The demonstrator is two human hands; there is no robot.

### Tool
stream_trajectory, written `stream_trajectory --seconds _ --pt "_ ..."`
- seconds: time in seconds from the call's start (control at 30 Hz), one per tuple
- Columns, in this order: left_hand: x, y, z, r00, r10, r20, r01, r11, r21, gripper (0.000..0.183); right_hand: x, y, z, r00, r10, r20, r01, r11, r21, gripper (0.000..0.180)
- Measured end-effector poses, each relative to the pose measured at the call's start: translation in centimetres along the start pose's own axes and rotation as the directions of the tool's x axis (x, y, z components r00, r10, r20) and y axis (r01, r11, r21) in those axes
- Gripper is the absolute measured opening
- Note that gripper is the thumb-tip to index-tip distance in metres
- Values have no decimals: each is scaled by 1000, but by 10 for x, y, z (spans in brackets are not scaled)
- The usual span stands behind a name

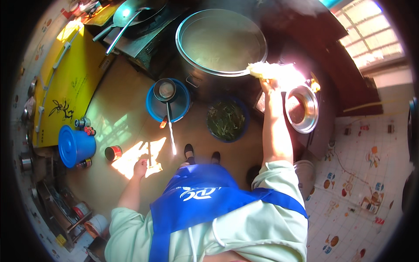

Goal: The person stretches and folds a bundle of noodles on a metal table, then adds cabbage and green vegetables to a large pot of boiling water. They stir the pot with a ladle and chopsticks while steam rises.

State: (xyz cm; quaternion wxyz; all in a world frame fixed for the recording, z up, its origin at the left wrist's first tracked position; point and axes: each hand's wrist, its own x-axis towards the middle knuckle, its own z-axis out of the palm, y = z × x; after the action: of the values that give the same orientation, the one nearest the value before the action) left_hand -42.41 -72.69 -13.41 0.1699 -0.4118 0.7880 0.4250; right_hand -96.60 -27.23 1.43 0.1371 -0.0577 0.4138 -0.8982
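My right hand (269, 85) is raised at the near right rim of a large metal pot (222, 42), gripping a pale, ragged bundle (266, 70). Glare washes out much of the bundle, so its kind cannot be told. The pot holds cloudy liquid, with steam around it. Low on the left, my left hand (140, 167) is closed over a sunlit patch of floor; a narrow dark object (150, 154), perhaps a blade, stands out from it. Right of my right forearm is a shiny metal basin (302, 109).
A blue basin (150, 104) holds a long-handled ladle (164, 90). Cut greens (226, 119) fill another tub on the floor. Left are a lidded blue bucket (77, 145), a red can (113, 153) and a yellow chest or cabinet (70, 88). A wok (131, 14) sits at the upper left.
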Motion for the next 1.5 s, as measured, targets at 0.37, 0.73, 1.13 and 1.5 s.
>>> stream_trajectory --seconds 0.37,0.73,1.13,1.5 --pt "-124 -76 54 970 -243 -3 243 970 19 18 201 106 46 996 -60 69 47 -318 -947 43" --pt "-89 -13 85 984 -174 19 173 949 -264 16 188 120 60 781 106 615 562 -549 -619 26" --pt "-74 -3 79 972 -187 139 211 961 -180 17 43 126 57 984 -148 102 160 464 -871 14" --pt "-19 -98 138 900 -410 149 436 829 -350 16 -138 318 -204 715 368 -594 -525 -278 -804 93"
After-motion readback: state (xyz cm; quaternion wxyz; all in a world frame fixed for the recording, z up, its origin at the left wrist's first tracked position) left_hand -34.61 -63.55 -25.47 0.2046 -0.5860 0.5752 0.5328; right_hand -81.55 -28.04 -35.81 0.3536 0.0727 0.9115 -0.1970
